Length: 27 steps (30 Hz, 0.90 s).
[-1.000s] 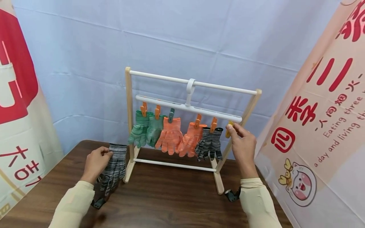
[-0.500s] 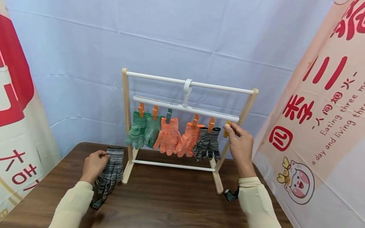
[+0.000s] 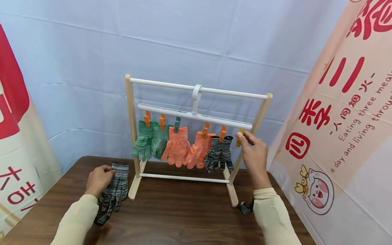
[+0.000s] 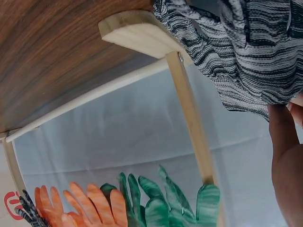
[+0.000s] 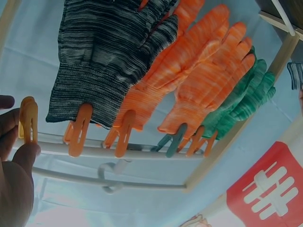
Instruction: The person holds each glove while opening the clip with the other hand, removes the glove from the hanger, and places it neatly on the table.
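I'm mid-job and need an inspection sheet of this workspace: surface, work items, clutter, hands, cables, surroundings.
Surface: brown wood-grain table, wooden rack standing on it.
Job's things: white hanger hooked on the rack's top bar; clipped below it hang two green gloves, two orange gloves and one grey-black glove.
Clutter: nothing seen.
Left hand: pinches another grey-black glove at its cuff.
Right hand: pinches the yellow clip at the hanger's end; no glove in that clip.
Cables: nothing seen.
Surroundings: pale blue cloth behind, printed banner at right.

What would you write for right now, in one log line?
left hand: holds striped glove | right hand: pinches yellow clip, no glove in it | white hanger: other gloves clipped along it
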### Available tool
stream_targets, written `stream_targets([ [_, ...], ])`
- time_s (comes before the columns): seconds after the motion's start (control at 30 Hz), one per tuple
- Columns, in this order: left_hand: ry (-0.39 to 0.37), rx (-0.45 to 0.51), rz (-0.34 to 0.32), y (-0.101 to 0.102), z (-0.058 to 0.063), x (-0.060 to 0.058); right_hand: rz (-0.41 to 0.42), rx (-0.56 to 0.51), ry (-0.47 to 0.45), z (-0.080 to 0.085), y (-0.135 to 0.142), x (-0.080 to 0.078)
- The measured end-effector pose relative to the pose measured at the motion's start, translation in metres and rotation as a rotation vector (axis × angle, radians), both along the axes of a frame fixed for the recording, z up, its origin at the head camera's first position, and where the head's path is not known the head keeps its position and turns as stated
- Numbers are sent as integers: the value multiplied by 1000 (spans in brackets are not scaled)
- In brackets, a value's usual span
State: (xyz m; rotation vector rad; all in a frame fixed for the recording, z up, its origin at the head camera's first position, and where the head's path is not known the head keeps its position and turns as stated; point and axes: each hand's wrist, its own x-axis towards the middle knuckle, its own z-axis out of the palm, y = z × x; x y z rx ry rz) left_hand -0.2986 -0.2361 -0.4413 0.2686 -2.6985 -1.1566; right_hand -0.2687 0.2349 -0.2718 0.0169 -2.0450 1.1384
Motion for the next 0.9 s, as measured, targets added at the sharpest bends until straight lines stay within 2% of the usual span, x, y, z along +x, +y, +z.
stream_targets([
  [0.13, -16, -2, 9, -3, -5, -2, 1, 4, 5, -1, 0, 0],
  [0.33, -48, -14, -14, -10, -11, -3, 4, 0, -13, 0, -1, 0],
  [0.57, -89, -21, -46, -14, -12, -3, -7, 7, -4, 1, -1, 1],
  [0.9, -128, -36, -48, -20, -18, -8, 5, 27, -19, 3, -1, 1],
])
